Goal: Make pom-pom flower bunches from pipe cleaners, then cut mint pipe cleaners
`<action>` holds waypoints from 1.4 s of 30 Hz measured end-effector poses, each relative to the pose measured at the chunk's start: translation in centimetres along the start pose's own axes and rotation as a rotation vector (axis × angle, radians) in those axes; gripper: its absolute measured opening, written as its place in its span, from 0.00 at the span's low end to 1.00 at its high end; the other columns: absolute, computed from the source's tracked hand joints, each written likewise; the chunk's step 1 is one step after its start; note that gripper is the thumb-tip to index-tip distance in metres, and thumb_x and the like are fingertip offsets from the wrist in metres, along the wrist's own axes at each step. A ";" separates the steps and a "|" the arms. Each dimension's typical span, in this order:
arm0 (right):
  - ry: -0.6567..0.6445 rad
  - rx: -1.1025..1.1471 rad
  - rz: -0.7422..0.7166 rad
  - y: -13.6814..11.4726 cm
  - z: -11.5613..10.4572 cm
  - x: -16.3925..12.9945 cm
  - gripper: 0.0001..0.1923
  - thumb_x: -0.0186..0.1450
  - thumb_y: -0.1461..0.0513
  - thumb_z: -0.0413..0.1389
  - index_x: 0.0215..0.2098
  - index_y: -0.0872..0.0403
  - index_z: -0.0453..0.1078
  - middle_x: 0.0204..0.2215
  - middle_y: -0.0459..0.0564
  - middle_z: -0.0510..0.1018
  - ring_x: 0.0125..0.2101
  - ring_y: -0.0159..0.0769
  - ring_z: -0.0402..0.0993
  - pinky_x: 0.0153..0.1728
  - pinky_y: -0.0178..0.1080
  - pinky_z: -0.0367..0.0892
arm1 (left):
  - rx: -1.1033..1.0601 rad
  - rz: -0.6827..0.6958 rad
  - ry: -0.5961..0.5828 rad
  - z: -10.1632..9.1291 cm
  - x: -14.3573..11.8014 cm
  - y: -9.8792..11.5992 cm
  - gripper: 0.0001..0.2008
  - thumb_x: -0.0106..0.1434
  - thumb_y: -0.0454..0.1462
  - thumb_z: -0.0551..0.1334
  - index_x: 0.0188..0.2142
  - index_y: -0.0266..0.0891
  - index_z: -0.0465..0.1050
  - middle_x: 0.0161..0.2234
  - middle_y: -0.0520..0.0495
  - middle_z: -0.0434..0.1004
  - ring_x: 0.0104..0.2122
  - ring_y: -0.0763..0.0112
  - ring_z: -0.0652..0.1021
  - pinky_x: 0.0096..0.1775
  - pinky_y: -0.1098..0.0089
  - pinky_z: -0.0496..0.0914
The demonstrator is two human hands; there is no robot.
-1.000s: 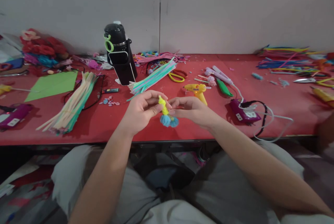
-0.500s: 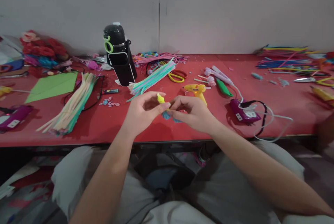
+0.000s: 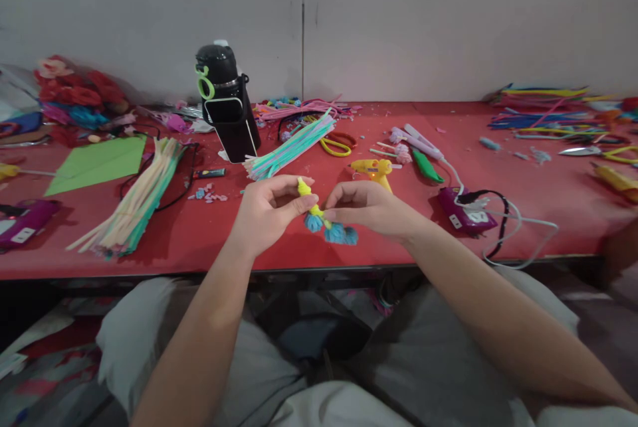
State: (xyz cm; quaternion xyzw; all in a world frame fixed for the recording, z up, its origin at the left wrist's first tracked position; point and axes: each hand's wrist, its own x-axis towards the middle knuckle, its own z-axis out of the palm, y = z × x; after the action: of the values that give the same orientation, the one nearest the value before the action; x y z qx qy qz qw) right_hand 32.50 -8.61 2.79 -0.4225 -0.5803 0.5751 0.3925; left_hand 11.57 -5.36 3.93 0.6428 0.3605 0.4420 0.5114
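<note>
Pinching the yellow stem (image 3: 308, 196) between both hands' fingers (image 3: 299, 204), the blue tufts (image 3: 335, 232) below could twist loose.

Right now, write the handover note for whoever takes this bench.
Left hand: grip shut on the yellow pipe-cleaner stem.
Right hand: grip pinching the same stem just above its blue fluffy tufts.
Piece is held over the red table, near its front edge.
Done: tufts sit on the stem.
Left: any gluing; yellow glue gun lies behind the hands.
</note>
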 end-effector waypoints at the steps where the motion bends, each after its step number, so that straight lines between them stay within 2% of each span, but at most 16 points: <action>1: -0.010 0.003 -0.005 -0.1 0.0 -0.1 0.14 0.58 0.55 0.70 0.34 0.55 0.76 0.30 0.47 0.81 0.29 0.32 0.76 0.32 0.36 0.71 | 0.002 -0.002 -0.021 -0.1 0.0 0.0 0.18 0.51 0.42 0.77 0.40 0.38 0.83 0.33 0.46 0.84 0.34 0.64 0.83 0.37 0.66 0.80; 5: -0.045 -0.059 -0.053 -0.6 0.2 -0.3 0.13 0.59 0.54 0.69 0.36 0.54 0.79 0.34 0.48 0.83 0.35 0.35 0.78 0.40 0.38 0.72 | -0.006 -0.009 -0.066 -0.3 0.0 0.0 0.18 0.53 0.42 0.76 0.42 0.38 0.83 0.34 0.45 0.84 0.34 0.64 0.83 0.37 0.66 0.80; 7: -0.046 -0.048 -0.039 -0.6 0.2 -0.3 0.12 0.59 0.55 0.69 0.34 0.54 0.79 0.33 0.48 0.83 0.34 0.34 0.78 0.40 0.38 0.71 | -0.028 -0.013 -0.070 -0.3 0.0 0.0 0.18 0.52 0.42 0.76 0.42 0.37 0.83 0.34 0.44 0.84 0.34 0.64 0.83 0.36 0.66 0.80; 12: -0.049 0.199 0.108 0.0 0.3 0.1 0.12 0.55 0.57 0.72 0.30 0.56 0.76 0.28 0.46 0.81 0.29 0.29 0.75 0.34 0.35 0.69 | -0.059 0.012 -0.079 -0.1 0.0 0.1 0.18 0.53 0.42 0.76 0.43 0.38 0.82 0.36 0.43 0.85 0.36 0.63 0.83 0.38 0.65 0.80; 14: -0.035 0.225 0.130 0.1 0.5 0.2 0.13 0.54 0.58 0.72 0.29 0.56 0.75 0.27 0.45 0.80 0.28 0.29 0.75 0.33 0.35 0.69 | -0.053 0.021 -0.073 -0.1 0.0 0.0 0.18 0.53 0.42 0.76 0.43 0.38 0.82 0.36 0.43 0.85 0.36 0.63 0.83 0.38 0.65 0.80; 19: 0.076 0.029 -0.050 -0.5 1.1 -0.3 0.13 0.56 0.56 0.71 0.30 0.56 0.75 0.30 0.48 0.81 0.31 0.33 0.77 0.36 0.37 0.72 | -0.041 0.057 -0.019 0.0 0.1 0.0 0.18 0.53 0.41 0.76 0.42 0.37 0.81 0.35 0.43 0.85 0.36 0.62 0.84 0.39 0.64 0.80; 23: 0.097 -0.046 -0.037 -0.9 1.0 -0.6 0.14 0.59 0.53 0.68 0.33 0.55 0.76 0.31 0.50 0.82 0.29 0.33 0.76 0.31 0.37 0.71 | -0.056 0.073 -0.034 -0.1 0.1 0.0 0.17 0.54 0.42 0.76 0.41 0.38 0.81 0.36 0.43 0.85 0.36 0.62 0.84 0.39 0.63 0.80; 27: 0.040 -0.016 -0.033 -0.8 0.7 -0.5 0.13 0.59 0.54 0.68 0.32 0.55 0.76 0.32 0.50 0.82 0.32 0.34 0.78 0.37 0.37 0.72 | -0.056 0.082 -0.061 -0.3 0.0 0.0 0.15 0.56 0.41 0.74 0.42 0.39 0.80 0.37 0.43 0.85 0.36 0.62 0.84 0.40 0.63 0.80; 33: 0.042 -0.097 -0.086 -0.7 0.7 -0.5 0.13 0.62 0.53 0.65 0.33 0.55 0.76 0.31 0.48 0.81 0.31 0.33 0.76 0.35 0.37 0.71 | -0.041 0.070 -0.087 -0.2 0.0 0.0 0.16 0.56 0.41 0.74 0.43 0.38 0.80 0.38 0.42 0.85 0.38 0.61 0.84 0.39 0.64 0.80; 37: 0.031 -0.202 -0.131 -0.7 0.7 -0.5 0.12 0.64 0.54 0.62 0.32 0.55 0.75 0.28 0.47 0.79 0.28 0.32 0.73 0.33 0.37 0.68 | -0.044 0.058 -0.117 -0.1 0.1 0.1 0.16 0.56 0.41 0.74 0.43 0.38 0.80 0.38 0.43 0.85 0.37 0.63 0.84 0.40 0.65 0.80; 42: 0.105 -0.411 -0.240 -0.8 0.9 -0.7 0.10 0.68 0.56 0.58 0.33 0.53 0.73 0.30 0.47 0.78 0.31 0.33 0.71 0.34 0.37 0.66 | -0.050 0.030 -0.131 -0.1 0.2 0.0 0.17 0.56 0.40 0.74 0.43 0.37 0.80 0.37 0.42 0.85 0.38 0.62 0.84 0.39 0.65 0.79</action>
State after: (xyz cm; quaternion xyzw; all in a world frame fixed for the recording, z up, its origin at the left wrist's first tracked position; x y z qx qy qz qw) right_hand 31.84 -9.52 3.54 -0.4510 -0.7098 0.3714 0.3935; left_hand 11.50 -5.14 3.98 0.6626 0.3056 0.4154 0.5432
